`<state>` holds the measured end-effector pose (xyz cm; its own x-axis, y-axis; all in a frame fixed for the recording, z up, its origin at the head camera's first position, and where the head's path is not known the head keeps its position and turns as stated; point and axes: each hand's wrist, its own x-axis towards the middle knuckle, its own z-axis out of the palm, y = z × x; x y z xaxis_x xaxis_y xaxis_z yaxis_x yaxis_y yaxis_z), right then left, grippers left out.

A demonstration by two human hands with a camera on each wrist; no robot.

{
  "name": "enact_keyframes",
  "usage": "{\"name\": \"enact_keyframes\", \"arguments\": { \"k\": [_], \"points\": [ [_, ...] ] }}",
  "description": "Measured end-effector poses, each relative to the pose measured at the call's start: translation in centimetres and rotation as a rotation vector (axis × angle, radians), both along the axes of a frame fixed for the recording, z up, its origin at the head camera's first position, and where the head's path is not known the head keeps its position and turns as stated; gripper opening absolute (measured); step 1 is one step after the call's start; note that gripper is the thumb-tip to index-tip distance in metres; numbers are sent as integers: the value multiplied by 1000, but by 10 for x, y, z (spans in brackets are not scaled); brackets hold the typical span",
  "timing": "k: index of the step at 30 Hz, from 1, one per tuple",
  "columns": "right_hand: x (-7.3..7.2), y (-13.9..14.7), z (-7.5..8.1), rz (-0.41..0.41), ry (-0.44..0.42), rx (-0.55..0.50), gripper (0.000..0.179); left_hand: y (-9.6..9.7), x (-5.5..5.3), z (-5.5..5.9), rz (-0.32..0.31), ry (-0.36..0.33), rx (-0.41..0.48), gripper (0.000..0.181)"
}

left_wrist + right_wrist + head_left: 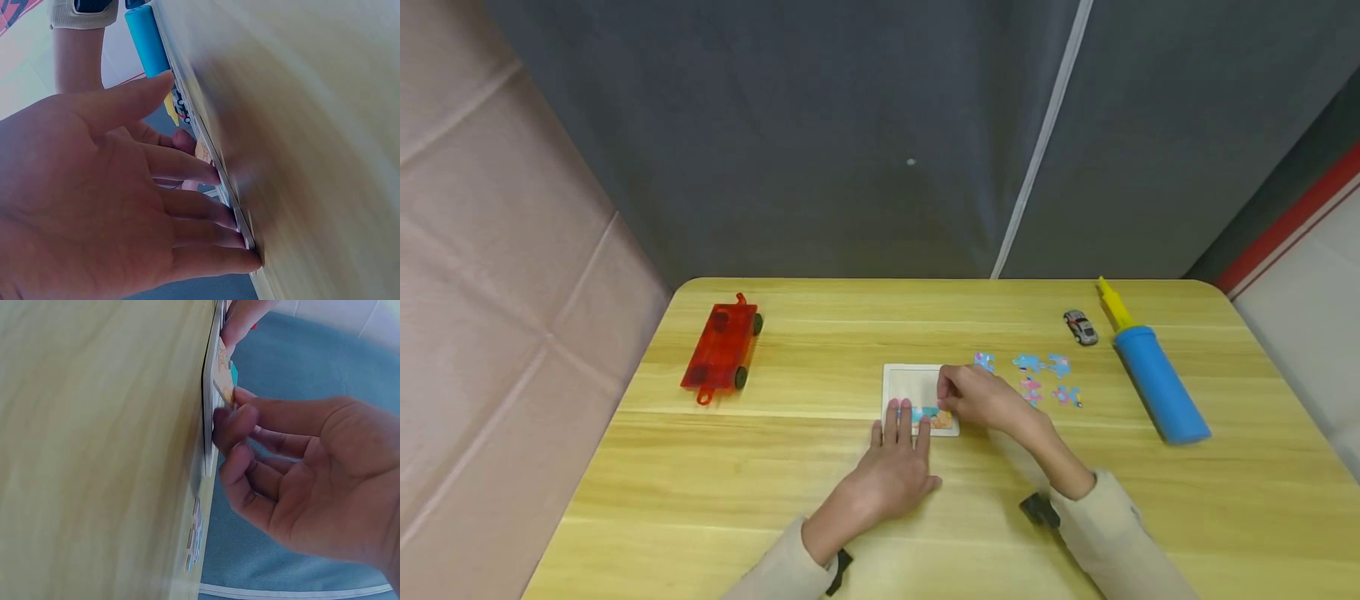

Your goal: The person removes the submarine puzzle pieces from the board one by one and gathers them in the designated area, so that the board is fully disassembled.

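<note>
A white-framed puzzle tray lies on the table with blue and orange jigsaw pieces along its near side. My left hand rests over the tray's near edge, fingers extended and spread, fingertips on the pieces. In the left wrist view, its fingertips lie along the tray's edge. My right hand is at the tray's right side. Between thumb and index finger it pinches the end of an orange puzzle piece, tilted up from the tray in the right wrist view. The right hand's other fingers are curled.
Several loose puzzle pieces lie right of the tray. Beyond them are a small silver toy car and a blue pump with a yellow nozzle. A red wheeled toy base stands at the left. A dark curtain hangs behind the table.
</note>
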<state>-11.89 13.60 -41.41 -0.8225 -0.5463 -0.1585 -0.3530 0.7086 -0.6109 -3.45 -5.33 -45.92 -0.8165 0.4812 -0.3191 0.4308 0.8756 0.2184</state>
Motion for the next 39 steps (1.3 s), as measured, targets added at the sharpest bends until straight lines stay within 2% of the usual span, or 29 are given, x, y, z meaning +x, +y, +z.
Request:
{"name": "enact_keyframes", "arguments": {
  "k": [5, 12, 17, 20, 24, 27, 30, 34, 39],
  "points": [
    [-1, 0, 1, -8, -31, -20, 14, 0, 1, 2, -8, 10, -19, 86],
    [0, 1, 1, 20, -32, -56, 13, 0, 0, -2, -16, 15, -30, 86],
    [-5, 9, 8, 32, -84, -103, 10, -4, 2, 0, 1, 5, -18, 85],
    [-6, 25, 13, 13, -113, -146, 8, -4, 4, 9, 8, -28, 8, 84],
    [-2, 53, 19, -20, -145, -212, 7, 0, 9, 34, 3, -49, -8, 82],
    [0, 74, 22, -43, -148, -212, 8, 2, 11, 47, -7, -34, -48, 82],
    [4, 95, 22, -57, -146, -197, 9, 2, 12, 49, -12, -31, -44, 81],
    [15, 121, 18, -84, -165, -185, 11, 0, 12, 41, -21, -19, -5, 79],
    [29, 147, 10, -132, -124, -116, 13, 1, 10, 42, -46, 9, -54, 80]
  ]
}}
